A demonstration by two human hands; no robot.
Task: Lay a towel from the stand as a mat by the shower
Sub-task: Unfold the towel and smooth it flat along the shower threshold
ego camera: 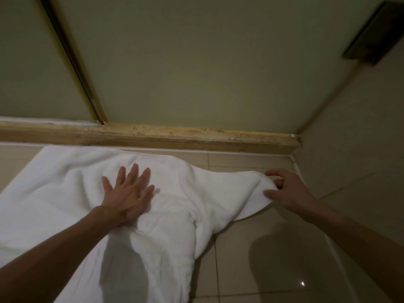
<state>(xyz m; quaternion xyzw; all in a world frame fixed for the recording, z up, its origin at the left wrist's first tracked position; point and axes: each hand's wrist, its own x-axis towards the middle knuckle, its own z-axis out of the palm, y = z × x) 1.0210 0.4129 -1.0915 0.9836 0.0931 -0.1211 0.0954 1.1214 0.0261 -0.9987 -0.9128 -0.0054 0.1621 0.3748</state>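
pinning the towel (pixel 72 182) mid-frame with my flat left hand (pixel 126 193), my right hand (pixel 284 191) pinches its corner; i'd pull rightward gently.

Your left hand (pixel 127 191) lies flat on the towel (pixel 65 182); your right hand (pixel 288 191) pinches its corner, shower threshold (pixel 153 136) beyond both.

Bare floor (pixel 262 259) right of the towel (pixel 65 182), hemmed by the side wall (pixel 360 171). Raised stone curb (pixel 153 134) blocking the far edge, shower glass (pixel 196 62) upright above it. Narrow tile strip (pixel 240 159) between towel and curb.
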